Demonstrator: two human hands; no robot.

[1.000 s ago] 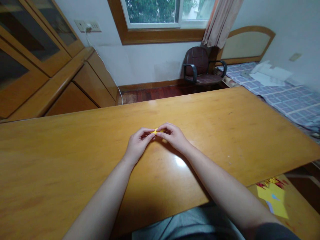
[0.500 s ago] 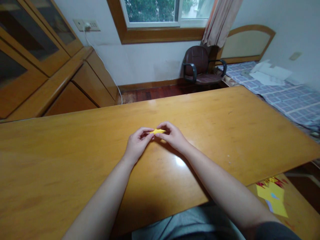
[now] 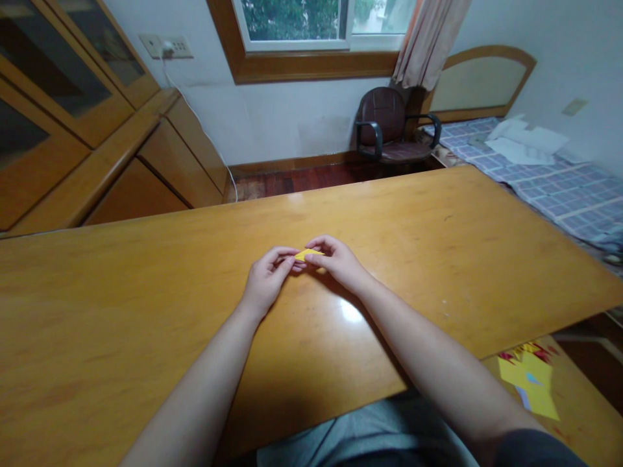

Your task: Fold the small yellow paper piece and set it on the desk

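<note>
A small piece of folded yellow paper (image 3: pixel 307 253), pointed at its right end, is held between my two hands just above the wooden table (image 3: pixel 146 311). My left hand (image 3: pixel 270 272) pinches its left end between thumb and fingers. On the other side, my right hand (image 3: pixel 335 261) grips it with the thumb along the near face and the fingers behind. My fingertips cover part of the paper, so its full shape is hidden.
At lower right, yellow paper sheets (image 3: pixel 533 383) and red and yellow folded pieces (image 3: pixel 528 352) lie on a lower surface. Beyond the table stand a brown armchair (image 3: pixel 384 123) and a bed (image 3: pixel 574 194). A wooden cabinet (image 3: pixel 121 175) is on the left.
The yellow paper has turned slightly in my fingers and shows a broader face. My right thumb has shifted a little to the right along it.
</note>
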